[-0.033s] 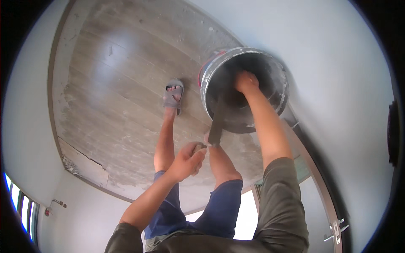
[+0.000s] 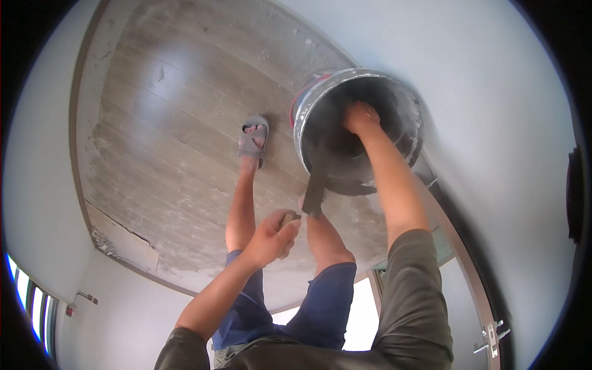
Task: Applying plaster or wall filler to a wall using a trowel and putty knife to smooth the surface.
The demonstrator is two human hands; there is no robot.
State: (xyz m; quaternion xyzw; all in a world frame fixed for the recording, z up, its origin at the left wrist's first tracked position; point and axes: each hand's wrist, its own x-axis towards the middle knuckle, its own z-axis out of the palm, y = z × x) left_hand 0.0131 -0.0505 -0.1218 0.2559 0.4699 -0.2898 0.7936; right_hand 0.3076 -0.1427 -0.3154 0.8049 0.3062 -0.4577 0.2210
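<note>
A large bucket (image 2: 301,114) with a pale, crusted rim is tilted so that its mouth is toward me. Deep in its dark mouth is my right hand (image 2: 360,117), the fingers curled closed; what they grip is hidden in shadow. My left hand (image 2: 271,239) is closed around the handle of a putty knife, in front of the bucket's near rim. The knife's long, dark grey blade (image 2: 316,185) points up and away from me, its far end reaching over the rim into the bucket. The bucket's contents are too dim to make out.
Beneath the bucket lies a wood-plank floor (image 2: 166,142) smeared with pale dust. My sandalled foot (image 2: 253,140) stands left of the bucket. A white wall (image 2: 487,111) rises close on the right. Broken flooring (image 2: 123,237) and rubble are at the lower left, and a door edge (image 2: 468,271) at the lower right.
</note>
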